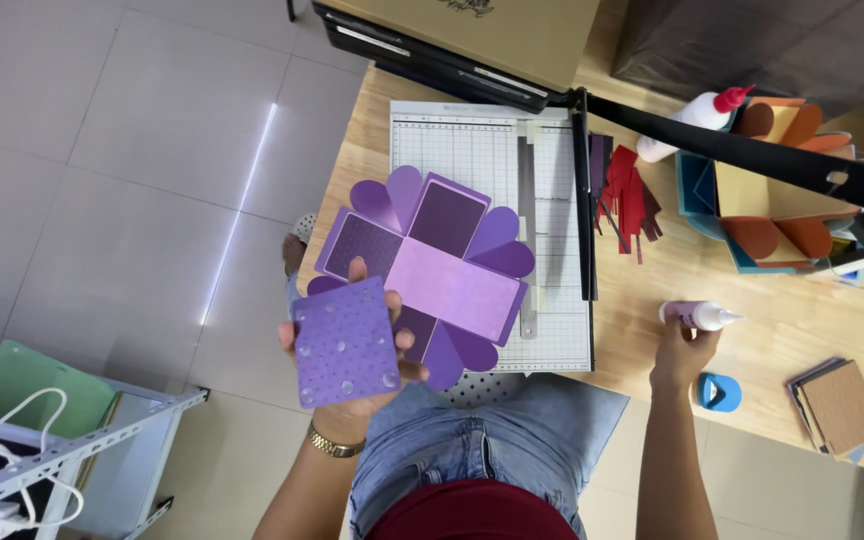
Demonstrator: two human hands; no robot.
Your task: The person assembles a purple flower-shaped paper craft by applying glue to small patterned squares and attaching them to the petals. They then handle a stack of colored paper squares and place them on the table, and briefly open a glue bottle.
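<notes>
My left hand [352,345] is raised over the table's near edge, fingers closed around a purple paper craft piece [432,265]: an unfolded box form with a lilac centre panel, dark dotted side panels and rounded heart-like flaps. A separate purple square card [344,342], dotted with small clear beads, is pinned against my palm in the same grip, thumb at its right edge and one fingertip showing above its top edge. The craft piece hangs above a white gridded paper trimmer [487,150] lying on the wooden table [782,320]; whether paper and trimmer touch cannot be determined. My right hand [682,345] is to the right, clamped around a small glue bottle [700,316] with a white nozzle pointing right, held over the table. Just beside it lies a small blue punch [719,392]. A stack of brown cards [840,406] lies further right. Red paper strips [632,200] lie beside the trimmer blade arm. A second, larger glue bottle [697,118] with a red cap lies near an orange and blue paper box [772,190].
</notes>
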